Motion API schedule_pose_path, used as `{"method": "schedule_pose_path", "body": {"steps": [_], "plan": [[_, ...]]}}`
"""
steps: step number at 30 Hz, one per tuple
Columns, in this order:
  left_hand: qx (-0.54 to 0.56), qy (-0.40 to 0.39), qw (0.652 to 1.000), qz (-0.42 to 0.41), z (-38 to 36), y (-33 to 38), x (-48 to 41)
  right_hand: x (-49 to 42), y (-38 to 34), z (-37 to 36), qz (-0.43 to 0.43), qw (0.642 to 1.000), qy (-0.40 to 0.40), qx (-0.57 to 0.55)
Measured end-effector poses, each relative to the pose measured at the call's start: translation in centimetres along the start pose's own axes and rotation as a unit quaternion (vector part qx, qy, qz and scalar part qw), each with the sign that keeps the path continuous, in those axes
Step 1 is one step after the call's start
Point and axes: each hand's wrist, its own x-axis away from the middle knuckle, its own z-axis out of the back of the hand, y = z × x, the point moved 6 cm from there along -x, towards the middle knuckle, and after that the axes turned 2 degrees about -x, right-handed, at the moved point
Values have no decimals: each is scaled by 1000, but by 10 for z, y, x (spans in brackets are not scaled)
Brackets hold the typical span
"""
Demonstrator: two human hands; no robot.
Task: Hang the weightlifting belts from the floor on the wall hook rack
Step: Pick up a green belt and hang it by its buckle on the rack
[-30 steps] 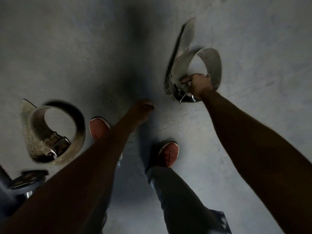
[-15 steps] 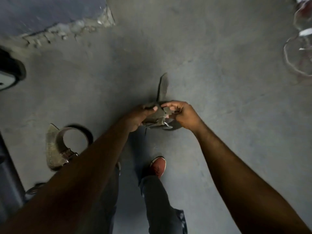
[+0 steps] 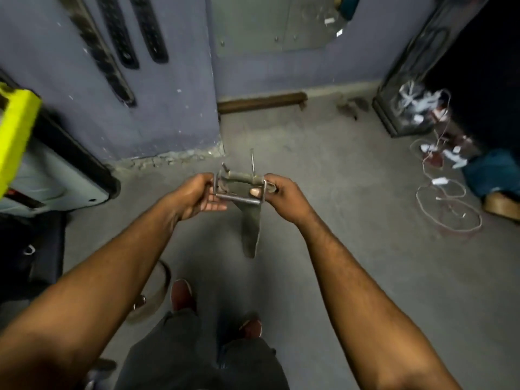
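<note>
I hold a worn tan weightlifting belt (image 3: 250, 229) up in front of me by its metal buckle. My left hand (image 3: 195, 196) grips the buckle's left side and my right hand (image 3: 277, 192) pinches its right side. The belt's tail hangs straight down between my arms. A second belt (image 3: 157, 294) lies coiled on the floor beside my left foot, mostly hidden by my left forearm. Three dark belts (image 3: 121, 40) hang on the purple wall at the upper left; the hooks are out of view.
A yellow and grey machine (image 3: 25, 153) stands at the left against the wall. White cables (image 3: 447, 204) and clutter lie on the floor at the right beside a metal frame (image 3: 408, 102). A wooden bar (image 3: 261, 102) rests at the wall's foot.
I have straightened up from the floor with the belt lifted; both hands now hold its buckle, and the view has swung up to the wall with hanging belts.
</note>
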Motion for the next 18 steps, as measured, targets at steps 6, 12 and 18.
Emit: {"method": "schedule_pose_path", "body": {"steps": [6, 12, 18], "plan": [[-22, -17, 982, -187, 17, 106, 96, -9, -123, 25, 52, 992, -7, -114], [-72, 61, 945, -312, 44, 189, 156, -38, -224, 47, 104, 987, -12, -122], [137, 169, 897, -385, 68, 255, 199, -70, -321, 32, 150, 980, -56, -117]]}}
